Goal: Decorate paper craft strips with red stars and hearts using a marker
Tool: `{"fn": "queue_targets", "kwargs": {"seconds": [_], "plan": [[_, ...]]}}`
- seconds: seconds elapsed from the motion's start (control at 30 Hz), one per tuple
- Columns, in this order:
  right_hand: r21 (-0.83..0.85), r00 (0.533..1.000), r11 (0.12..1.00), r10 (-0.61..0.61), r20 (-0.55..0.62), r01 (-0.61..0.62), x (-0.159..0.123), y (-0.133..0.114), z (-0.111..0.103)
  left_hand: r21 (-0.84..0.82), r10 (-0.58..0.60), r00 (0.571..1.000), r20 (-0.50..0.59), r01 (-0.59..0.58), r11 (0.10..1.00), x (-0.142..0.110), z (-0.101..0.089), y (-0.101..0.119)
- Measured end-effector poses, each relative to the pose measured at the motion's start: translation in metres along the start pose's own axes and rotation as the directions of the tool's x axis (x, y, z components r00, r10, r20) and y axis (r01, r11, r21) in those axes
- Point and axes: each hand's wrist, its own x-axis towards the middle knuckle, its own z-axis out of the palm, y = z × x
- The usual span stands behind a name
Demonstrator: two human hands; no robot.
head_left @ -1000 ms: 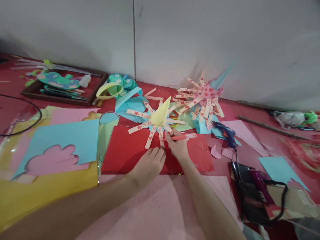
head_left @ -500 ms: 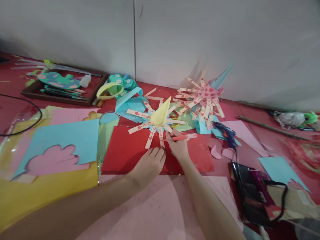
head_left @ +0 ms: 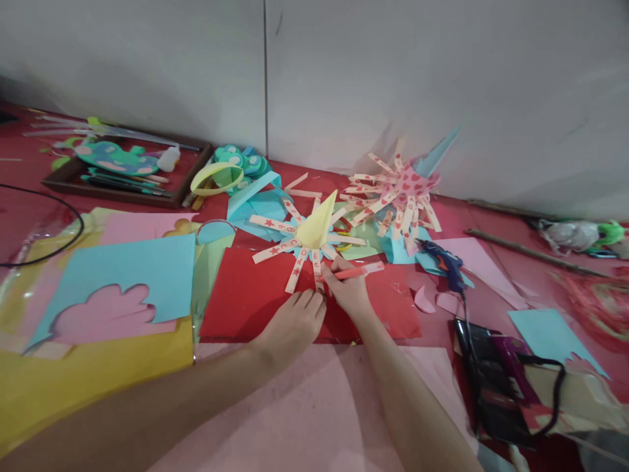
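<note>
A paper flower (head_left: 289,231) with a pale yellow cone (head_left: 315,226) at its centre and cream strips around it lies over a red folder (head_left: 246,298). Red letters and stars mark several strips. My right hand (head_left: 348,292) is closed around a red marker (head_left: 358,270), its tip at the strip (head_left: 316,264) lettered "E e". At the near end of that same strip, the curled fingers of my left hand (head_left: 295,321) pinch it; the fingertips are partly hidden.
A second strip craft with a pink heart-patterned centre (head_left: 411,180) stands behind, to the right. Right of it lies a blue glue gun (head_left: 448,262) with its cord. Coloured paper sheets (head_left: 128,262) and a brown tray (head_left: 63,182) of brushes are on the left. A grey wall (head_left: 147,65) closes the back.
My right hand and the marker tip have shifted slightly down along the "E e" strip, toward its near end. My left hand stays in place.
</note>
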Motion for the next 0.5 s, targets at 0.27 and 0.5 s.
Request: {"fn": "queue_targets", "kwargs": {"seconds": [0.27, 0.5], "plan": [[-0.038, 0.999, 0.999, -0.018, -0.035, 0.016, 0.0013, 0.0053, -0.0002, -0.026, -0.011, 1.000, -0.003, 0.011, 1.000, 0.0008, 0.0025, 0.0008], [-0.024, 0.999, 1.000, 0.018, -0.038, -0.019, 0.0021, 0.0064, -0.0002, -0.021, -0.008, 1.000, -0.017, 0.008, 1.000, 0.0003, 0.0031, 0.0002]]}}
